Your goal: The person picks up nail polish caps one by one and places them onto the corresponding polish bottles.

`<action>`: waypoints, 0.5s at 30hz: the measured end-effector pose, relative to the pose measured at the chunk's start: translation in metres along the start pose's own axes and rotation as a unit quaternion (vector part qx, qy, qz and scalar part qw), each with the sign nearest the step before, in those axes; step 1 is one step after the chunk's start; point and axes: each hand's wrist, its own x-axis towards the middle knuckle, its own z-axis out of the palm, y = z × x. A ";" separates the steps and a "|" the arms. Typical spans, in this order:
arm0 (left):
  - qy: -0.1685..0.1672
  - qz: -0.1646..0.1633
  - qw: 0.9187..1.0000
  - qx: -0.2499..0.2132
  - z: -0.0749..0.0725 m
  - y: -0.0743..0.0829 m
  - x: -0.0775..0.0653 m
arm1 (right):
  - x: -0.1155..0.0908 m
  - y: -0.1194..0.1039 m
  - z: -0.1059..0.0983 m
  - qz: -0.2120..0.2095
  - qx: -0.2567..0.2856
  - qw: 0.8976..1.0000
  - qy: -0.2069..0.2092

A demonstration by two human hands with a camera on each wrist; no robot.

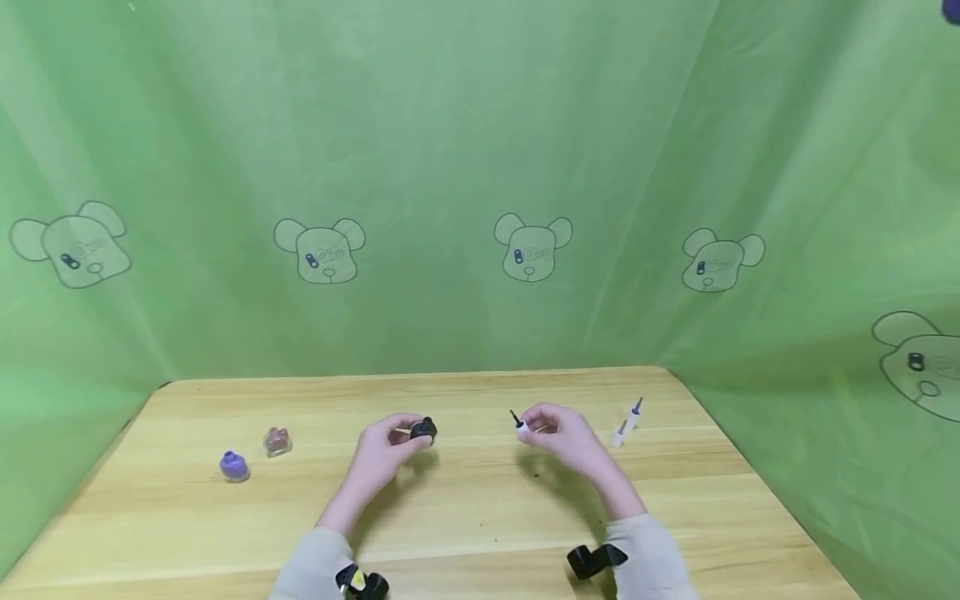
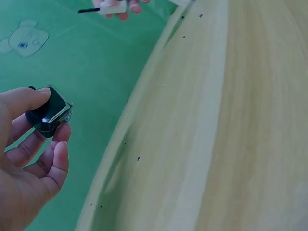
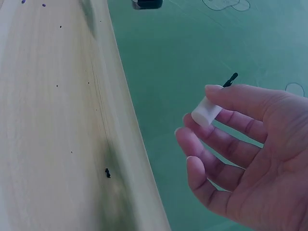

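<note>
My left hand (image 1: 377, 454) pinches a small nail polish bottle (image 2: 50, 111) of black polish between thumb and fingers, above the table. The bottle is clear glass, tilted, with no cap on it. To the right, my right hand (image 1: 564, 435) holds a white nail polish cap (image 3: 207, 111) between thumb and fingertips. A black-coated brush (image 3: 231, 80) sticks out of that cap, pointing away from the palm. Bottle and brush are apart, with a wide gap between the hands.
On the left of the wooden table (image 1: 465, 508) stand a purple polish bottle (image 1: 234, 467) and a pinkish-red one (image 1: 277, 442), both uncapped. Two white brush caps (image 1: 619, 434) stand at the right. Small dark specks (image 3: 107, 173) dot the wood. A green curtain (image 1: 435, 150) surrounds the table.
</note>
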 end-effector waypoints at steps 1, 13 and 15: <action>-0.004 0.002 1.000 0.006 0.001 0.000 0.001 | 0.001 -0.001 0.001 0.000 -0.001 1.000 0.000; -0.049 0.032 0.997 0.040 0.010 0.008 0.002 | 0.004 -0.009 0.010 -0.019 -0.044 0.999 -0.005; -0.060 0.038 0.997 0.041 0.012 0.009 0.003 | 0.002 -0.012 0.010 -0.020 -0.045 0.999 -0.002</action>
